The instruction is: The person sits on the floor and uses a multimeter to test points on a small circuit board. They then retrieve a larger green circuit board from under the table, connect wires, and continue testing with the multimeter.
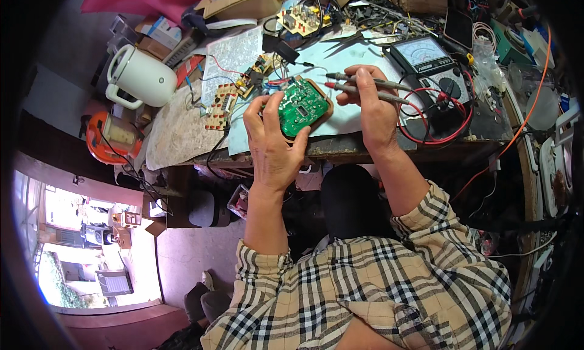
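Observation:
My left hand (271,140) grips a green circuit board (302,108) by its edges, tilted up over the near part of the bench. The board sits in a brownish frame or casing. In my right hand (372,103) are two multimeter probes (389,91), held side by side like chopsticks, tips pointing left toward the board but apart from it. Red and black leads (420,134) run from them to an analog multimeter (429,61) lying at the right. Left of the board lie a tan circuit board with red parts (222,108) and another small board (253,76), with wires between.
A white kettle (141,79) stands at the left, above an orange-rimmed container (115,137). Tangled cables and scrap parts (389,21) crowd the back. Black tweezers or pliers (347,44) lie behind my right hand. An orange cord (528,115) hangs at the right.

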Available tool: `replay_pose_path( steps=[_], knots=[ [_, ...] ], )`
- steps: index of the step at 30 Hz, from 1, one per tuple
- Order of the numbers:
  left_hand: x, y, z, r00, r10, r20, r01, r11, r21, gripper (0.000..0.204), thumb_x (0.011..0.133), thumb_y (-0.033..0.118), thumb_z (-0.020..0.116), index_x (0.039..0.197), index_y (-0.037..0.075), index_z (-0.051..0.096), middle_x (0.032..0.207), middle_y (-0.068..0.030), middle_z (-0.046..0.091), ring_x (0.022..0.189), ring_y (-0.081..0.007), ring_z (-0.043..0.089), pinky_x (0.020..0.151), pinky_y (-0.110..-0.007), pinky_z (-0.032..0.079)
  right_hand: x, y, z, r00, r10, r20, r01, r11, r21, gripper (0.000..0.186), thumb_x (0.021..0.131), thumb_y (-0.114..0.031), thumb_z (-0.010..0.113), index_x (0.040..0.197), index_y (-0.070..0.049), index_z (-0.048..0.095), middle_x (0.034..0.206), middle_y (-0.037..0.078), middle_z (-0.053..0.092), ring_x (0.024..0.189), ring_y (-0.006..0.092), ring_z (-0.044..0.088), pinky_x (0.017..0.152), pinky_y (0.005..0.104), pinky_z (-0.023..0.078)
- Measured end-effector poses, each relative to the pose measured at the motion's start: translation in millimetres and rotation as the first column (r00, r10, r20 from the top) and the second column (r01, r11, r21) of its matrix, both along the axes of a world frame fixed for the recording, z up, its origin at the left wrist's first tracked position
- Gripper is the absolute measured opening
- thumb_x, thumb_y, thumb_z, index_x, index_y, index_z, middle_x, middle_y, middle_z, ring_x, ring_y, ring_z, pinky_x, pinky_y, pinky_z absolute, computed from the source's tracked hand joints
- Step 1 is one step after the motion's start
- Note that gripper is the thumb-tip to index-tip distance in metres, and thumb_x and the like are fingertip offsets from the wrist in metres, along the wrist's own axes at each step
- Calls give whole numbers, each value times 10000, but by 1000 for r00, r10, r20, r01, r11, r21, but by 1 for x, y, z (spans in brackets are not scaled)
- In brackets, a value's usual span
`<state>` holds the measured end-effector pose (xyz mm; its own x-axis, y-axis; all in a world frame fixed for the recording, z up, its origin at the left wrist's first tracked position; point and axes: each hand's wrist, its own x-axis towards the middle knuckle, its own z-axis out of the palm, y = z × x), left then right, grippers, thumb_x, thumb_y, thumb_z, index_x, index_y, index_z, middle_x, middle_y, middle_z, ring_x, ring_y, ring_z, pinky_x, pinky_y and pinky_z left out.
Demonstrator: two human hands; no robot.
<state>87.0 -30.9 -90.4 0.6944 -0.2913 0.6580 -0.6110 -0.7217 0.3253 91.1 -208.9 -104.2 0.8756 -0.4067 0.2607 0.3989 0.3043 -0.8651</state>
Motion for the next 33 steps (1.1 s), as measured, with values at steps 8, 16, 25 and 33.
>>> replay_pose_path(
  steps=[8, 16, 25, 33],
  knots=[
    [1, 7, -7, 998, 6, 65, -8, 999, 37, 827, 650, -11, 790, 1384, 96, 424, 1281, -186, 405, 1228, -385, 419, 1036, -465, 380, -20, 4, -10, 994, 107, -38, -110, 990, -87, 278, 1021, -225, 502, 997, 34, 601, 879, 83, 650, 729, 122, 668, 634, 243, 558],
    [2, 9, -14, 996, 14, 86, -17, 999, 38, 849, 647, -14, 798, 1396, 117, 421, 1302, -175, 403, 1241, -385, 420, 1028, -467, 399, -20, 2, -21, 995, 96, -35, -101, 975, -199, 237, 1018, -176, 493, 1050, 36, 596, 907, 90, 646, 756, 126, 661, 675, 260, 560],
    [3, 12, -15, 994, 5, 108, -12, 998, 62, 846, 669, 8, 807, 1411, 127, 419, 1312, -168, 391, 1250, -359, 428, 1041, -440, 398, -20, 3, -18, 994, 105, -43, -112, 966, -235, 251, 1012, -192, 511, 1087, 31, 598, 948, 87, 642, 764, 133, 663, 695, 263, 557],
    [3, 11, -16, 994, 3, 108, -9, 998, 56, 850, 669, 6, 808, 1415, 126, 418, 1321, -174, 394, 1263, -362, 424, 1043, -439, 402, -21, 2, -18, 994, 101, -34, -106, 952, -287, 265, 1011, -206, 518, 1095, 27, 610, 1020, 100, 618, 808, 156, 680, 708, 264, 557]
  ],
)
